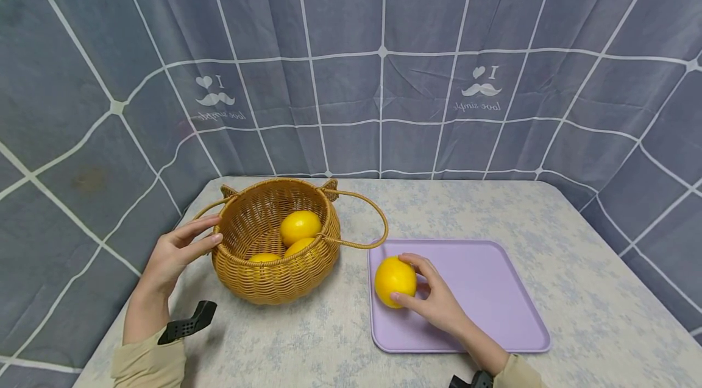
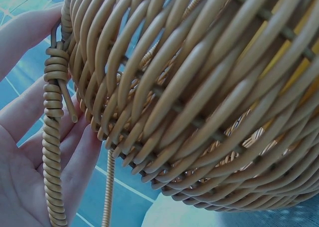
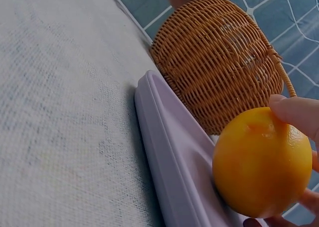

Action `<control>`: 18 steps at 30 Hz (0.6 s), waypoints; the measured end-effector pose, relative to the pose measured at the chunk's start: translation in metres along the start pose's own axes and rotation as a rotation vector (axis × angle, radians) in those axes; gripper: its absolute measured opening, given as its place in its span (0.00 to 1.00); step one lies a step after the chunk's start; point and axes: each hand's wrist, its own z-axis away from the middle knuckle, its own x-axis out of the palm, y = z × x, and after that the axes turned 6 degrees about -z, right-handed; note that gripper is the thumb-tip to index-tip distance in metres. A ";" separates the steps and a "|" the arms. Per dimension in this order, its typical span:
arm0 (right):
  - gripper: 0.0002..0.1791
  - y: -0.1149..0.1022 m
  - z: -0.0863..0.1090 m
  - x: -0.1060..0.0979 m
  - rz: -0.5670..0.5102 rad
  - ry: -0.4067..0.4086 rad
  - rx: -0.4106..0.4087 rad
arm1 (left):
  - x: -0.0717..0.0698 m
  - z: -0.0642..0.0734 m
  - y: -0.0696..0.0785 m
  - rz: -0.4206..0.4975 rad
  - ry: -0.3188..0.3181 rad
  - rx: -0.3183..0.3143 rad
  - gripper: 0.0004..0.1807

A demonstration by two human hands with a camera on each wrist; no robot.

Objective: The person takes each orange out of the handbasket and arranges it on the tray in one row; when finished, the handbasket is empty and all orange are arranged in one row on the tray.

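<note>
A: Far left?
B: Left hand [image 1: 171, 257] — fingers nearly straight, tips against the left side of the basket [image 1: 269, 284].
A: Basket contents?
B: Three yellow fruits [image 1: 300, 228]; basket stands on the table [image 1: 307, 345].
A: Next?
B: One fruit [image 1: 393, 281], at the left end of the tray [image 1: 493, 278] — clamped between thumb and fingers of the right hand [image 1: 439, 304].

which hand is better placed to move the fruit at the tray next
Probably the right hand: it grips that fruit, while the left hand touches the basket, away from the tray.
</note>
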 end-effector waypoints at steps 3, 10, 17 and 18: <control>0.36 0.000 0.000 0.000 0.000 0.019 0.036 | 0.000 0.000 0.000 0.003 0.000 -0.002 0.21; 0.35 0.001 0.000 0.003 -0.034 0.039 0.047 | -0.001 0.000 0.000 -0.016 0.003 0.000 0.21; 0.35 -0.001 0.000 0.005 -0.095 -0.021 0.016 | -0.001 0.000 0.000 -0.023 -0.001 -0.001 0.20; 0.35 -0.001 0.000 0.006 -0.109 -0.037 0.016 | -0.001 0.000 0.000 -0.025 0.000 -0.004 0.21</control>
